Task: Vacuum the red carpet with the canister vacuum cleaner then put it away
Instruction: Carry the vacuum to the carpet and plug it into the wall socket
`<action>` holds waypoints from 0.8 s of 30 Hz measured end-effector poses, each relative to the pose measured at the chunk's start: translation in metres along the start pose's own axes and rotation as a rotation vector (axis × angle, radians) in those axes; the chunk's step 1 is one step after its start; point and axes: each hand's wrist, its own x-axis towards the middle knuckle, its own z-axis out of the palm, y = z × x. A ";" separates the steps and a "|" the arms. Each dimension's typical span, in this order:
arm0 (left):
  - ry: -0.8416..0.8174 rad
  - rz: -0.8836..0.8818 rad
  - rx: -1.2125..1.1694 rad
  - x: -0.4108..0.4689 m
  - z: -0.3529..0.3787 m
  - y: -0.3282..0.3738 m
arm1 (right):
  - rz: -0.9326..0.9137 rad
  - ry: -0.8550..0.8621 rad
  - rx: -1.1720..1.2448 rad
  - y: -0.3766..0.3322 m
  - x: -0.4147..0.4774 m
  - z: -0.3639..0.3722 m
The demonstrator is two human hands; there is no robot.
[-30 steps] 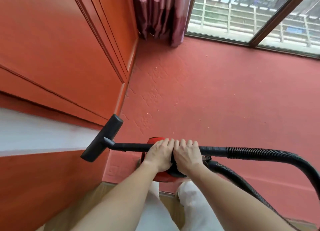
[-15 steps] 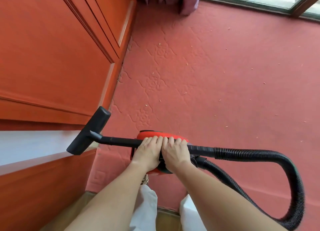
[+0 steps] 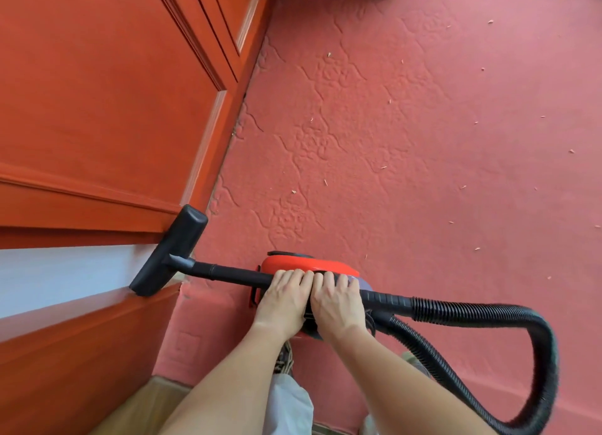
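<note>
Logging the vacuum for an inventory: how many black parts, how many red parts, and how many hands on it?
Black parts: 3 (flat plastic floor nozzle, rigid wand tube, ribbed flexible hose)
Red parts: 1 (glossy plastic canister body)
Hands gripping: 2 (left hand, right hand)
Total: 6

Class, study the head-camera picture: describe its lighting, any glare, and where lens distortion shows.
Head view: soft, even light on the carpet, no hard shadows, its embossed pattern crisp; a pale sheen along the bevel of the wall panel; the wide lens bows its straight mouldings; left hand and right hand gripping the wand look sharp.
</note>
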 end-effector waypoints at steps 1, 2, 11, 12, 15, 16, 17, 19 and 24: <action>-0.001 0.005 0.008 0.002 0.004 -0.002 | 0.008 0.002 0.004 0.001 0.001 0.005; -0.010 0.012 0.016 0.003 0.007 -0.003 | 0.010 0.002 0.008 0.002 0.002 0.010; -0.088 -0.006 0.017 -0.001 0.026 0.007 | -0.200 -0.244 0.076 0.028 0.011 0.006; -0.104 0.002 0.012 -0.002 0.026 0.006 | -0.235 -0.348 0.122 0.035 0.016 -0.003; -0.091 -0.015 -0.079 -0.011 0.024 0.007 | -0.210 -0.519 0.233 0.065 0.027 -0.020; -0.080 -0.035 -0.118 -0.014 0.024 0.009 | -0.190 -0.526 0.238 0.077 0.028 -0.020; -0.060 -0.053 -0.146 -0.016 0.025 0.010 | -0.181 -0.509 0.222 0.088 0.028 -0.019; -0.014 -0.080 -0.175 -0.019 0.027 0.014 | -0.202 -0.423 0.167 0.105 0.028 -0.010; 0.108 -0.039 -0.149 -0.023 0.034 0.017 | -0.234 -0.279 0.110 0.121 0.036 0.002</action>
